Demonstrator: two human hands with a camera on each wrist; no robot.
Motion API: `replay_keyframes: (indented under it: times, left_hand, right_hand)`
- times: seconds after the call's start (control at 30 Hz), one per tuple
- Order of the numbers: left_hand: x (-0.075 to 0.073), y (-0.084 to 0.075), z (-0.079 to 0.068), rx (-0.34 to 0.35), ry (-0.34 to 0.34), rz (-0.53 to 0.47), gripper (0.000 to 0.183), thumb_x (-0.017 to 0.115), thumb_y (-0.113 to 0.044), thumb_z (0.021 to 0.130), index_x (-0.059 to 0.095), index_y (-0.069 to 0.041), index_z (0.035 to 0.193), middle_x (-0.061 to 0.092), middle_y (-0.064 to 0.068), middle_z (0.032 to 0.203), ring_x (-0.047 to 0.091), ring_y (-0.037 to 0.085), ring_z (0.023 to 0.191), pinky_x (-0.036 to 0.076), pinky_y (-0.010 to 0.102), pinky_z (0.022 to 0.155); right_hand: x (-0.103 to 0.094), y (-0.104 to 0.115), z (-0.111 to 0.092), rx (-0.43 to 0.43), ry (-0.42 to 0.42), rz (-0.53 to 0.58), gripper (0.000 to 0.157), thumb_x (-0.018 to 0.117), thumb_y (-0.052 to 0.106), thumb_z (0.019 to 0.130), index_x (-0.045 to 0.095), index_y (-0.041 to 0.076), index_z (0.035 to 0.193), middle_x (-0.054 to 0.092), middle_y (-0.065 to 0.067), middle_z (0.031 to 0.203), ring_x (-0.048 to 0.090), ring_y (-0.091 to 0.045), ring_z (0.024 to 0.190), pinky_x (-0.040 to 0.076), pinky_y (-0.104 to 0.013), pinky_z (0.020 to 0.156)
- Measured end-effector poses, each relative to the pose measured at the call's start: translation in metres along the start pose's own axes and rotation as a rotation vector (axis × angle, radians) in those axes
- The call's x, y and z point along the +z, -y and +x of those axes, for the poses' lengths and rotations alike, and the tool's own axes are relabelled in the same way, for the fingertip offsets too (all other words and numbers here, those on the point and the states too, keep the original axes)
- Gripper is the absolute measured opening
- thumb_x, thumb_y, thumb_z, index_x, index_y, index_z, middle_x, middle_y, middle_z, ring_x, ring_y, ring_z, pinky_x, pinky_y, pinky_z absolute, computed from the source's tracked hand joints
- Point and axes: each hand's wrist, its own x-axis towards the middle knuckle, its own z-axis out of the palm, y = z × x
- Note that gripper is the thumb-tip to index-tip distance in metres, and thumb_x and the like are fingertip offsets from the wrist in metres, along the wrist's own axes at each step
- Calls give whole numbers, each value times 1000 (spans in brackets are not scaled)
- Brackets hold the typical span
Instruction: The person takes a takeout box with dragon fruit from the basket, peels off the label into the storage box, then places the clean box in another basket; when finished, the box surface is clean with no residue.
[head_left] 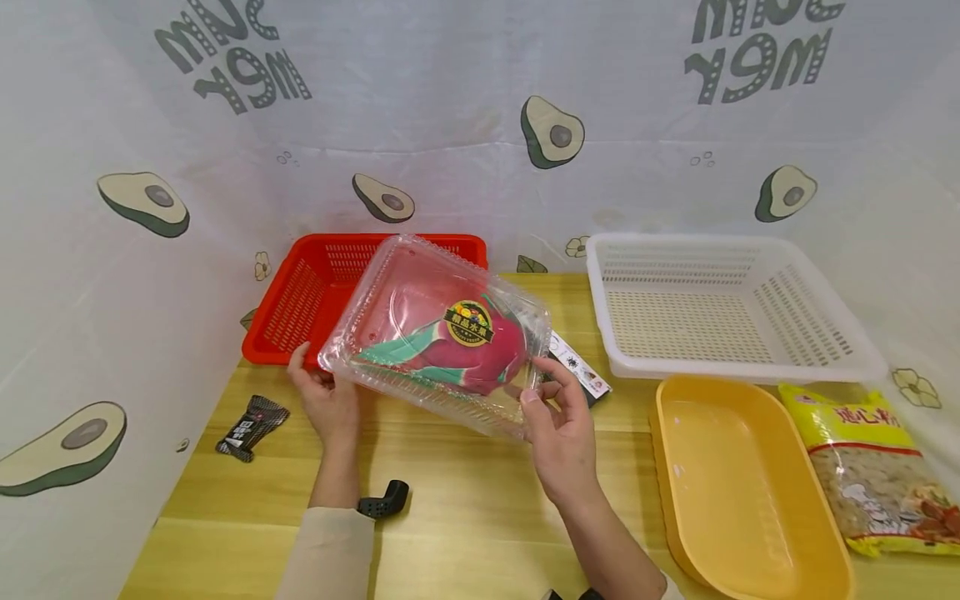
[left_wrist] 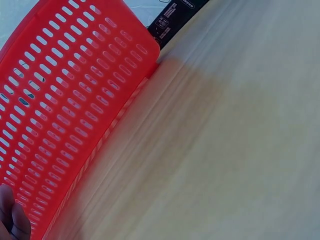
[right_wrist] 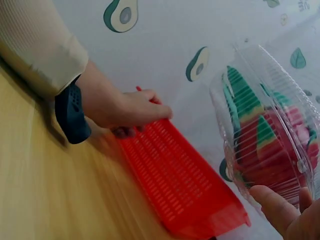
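My right hand point(head_left: 558, 425) pinches the lower right edge of a clear plastic clamshell box point(head_left: 393, 287), holding it tilted above the table. Inside lies a red fruit with green pointed tips point(right_wrist: 250, 97), resembling a dragon fruit, under a round black and gold label point(head_left: 468, 323). Behind the box stands a red slotted basket point(head_left: 272, 329), partly covered by it in the head view. My left hand point(head_left: 330, 408) holds the basket's near rim, thumb on top and fingers curled underneath, as the right wrist view shows.
A small black wrapped packet point(head_left: 252, 427) lies left. At right stand a white slotted basket point(head_left: 735, 367) and a yellow tray point(head_left: 738, 483), with a bag of pasta point(head_left: 870, 479) beside it. A black and white packet point(head_left: 577, 367) is partly hidden behind the box.
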Motion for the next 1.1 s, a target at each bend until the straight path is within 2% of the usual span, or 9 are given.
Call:
replay_keyframes:
  times: [0.1,0.17,0.3,0.4,0.53,0.67,0.73,0.87,1.1]
  left_hand:
    - [1,1,0,16,-1,-19,50,61,-18,101,39,-20,145,61,-3,101,59,2,84,50,12,72]
    - [1,2,0,28,-13,-29,49,61,-22,101,40,-20,145,60,-1,94,57,2,78,49,12,67]
    - [2,3,-2,22,-36,12,49,62,-32,101,43,-24,145,53,-3,80,48,6,68,42,17,60]
    - [2,2,-3,17,-33,72,49,60,-37,101,41,-27,146,50,-5,81,46,8,71,40,20,63]
    - [2,1,-4,36,-30,88,48,58,-35,103,40,-25,146,46,-4,80,43,9,72,37,21,64]
    - [2,2,-4,52,-30,89,47,58,-34,103,40,-23,146,45,-4,80,42,8,71,36,21,63]
    - [2,3,-5,53,-23,93,48,57,-35,103,39,-23,146,45,-4,80,41,8,71,36,21,63]
    - [1,3,-5,45,-8,99,50,57,-39,103,38,-24,147,45,-3,81,41,10,71,35,23,63]
    - [0,4,-4,30,-12,115,51,56,-43,103,38,-26,148,42,-2,79,42,11,71,36,24,64]
  right_hand:
    - [-12,-4,-9,-23,-13,-30,37,51,-7,98,51,1,135,48,-3,90,56,-5,70,43,-18,56]
    - [-19,-6,-15,-41,-15,-43,38,51,-9,97,51,-1,134,47,-2,90,56,-4,70,43,-20,55]
    - [-35,-12,-29,-80,0,-35,39,49,-14,95,53,-2,132,46,-1,90,68,-2,92,43,-23,55]
    - [-47,-16,-39,-100,10,-18,43,48,-18,93,57,0,131,47,0,92,67,-3,93,43,-24,55]
    - [-62,-21,-51,-128,23,-21,47,50,-22,90,60,0,130,50,1,96,61,-6,82,46,-20,56]
    - [-77,-21,-63,-105,24,-52,50,52,-24,89,60,1,131,54,4,105,60,-5,90,54,-15,66]
    - [-85,-20,-69,-68,6,-83,49,53,-23,90,61,2,131,57,6,112,62,-4,93,58,-17,70]
    - [-97,-14,-80,-11,-29,-213,47,58,-20,89,62,2,130,62,8,114,63,-3,89,57,-15,69]
    - [-109,-14,-89,58,-41,-589,44,67,-7,91,63,10,131,51,8,89,57,0,78,50,-17,63]
